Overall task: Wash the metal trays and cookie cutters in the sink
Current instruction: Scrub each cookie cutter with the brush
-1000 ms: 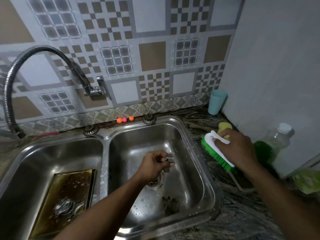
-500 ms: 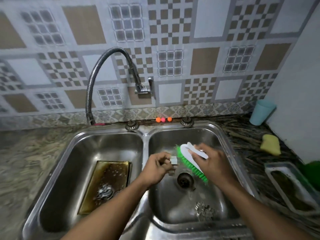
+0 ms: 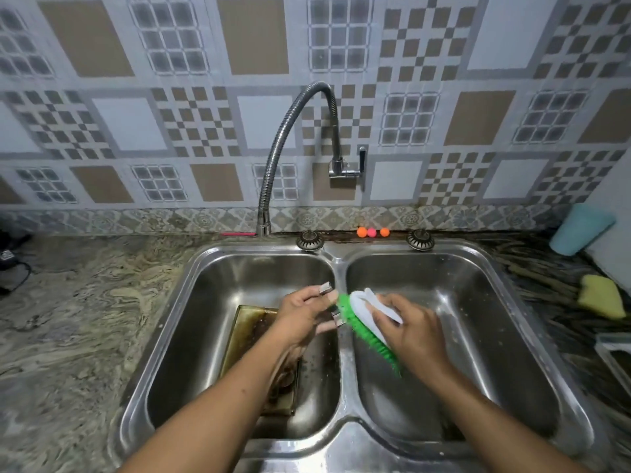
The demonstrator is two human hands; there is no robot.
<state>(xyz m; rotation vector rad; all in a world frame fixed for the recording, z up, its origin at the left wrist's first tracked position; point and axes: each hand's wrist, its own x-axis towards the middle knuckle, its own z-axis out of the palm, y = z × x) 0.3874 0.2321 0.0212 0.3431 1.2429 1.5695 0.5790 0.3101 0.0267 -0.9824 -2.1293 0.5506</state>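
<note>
1. Metal cookie cutter (image 3: 326, 288): pinched in left hand (image 3: 302, 315), over the sink divider (image 3: 341, 268).
2. Right hand (image 3: 413, 332) grips green brush (image 3: 363, 324), bristles against the cutter.
3. Likely light, stiff and slippery when wet; hold it by the side walls.
4. Tray (image 3: 251, 332) lies left of the divider.

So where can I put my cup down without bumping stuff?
The counter left of the sink is the big bare patch, out to the black cable. The right basin's far end looks bare. Crowded: the left basin holds a tray, and right of the sink sit a teal cup, sponge and container.
</note>
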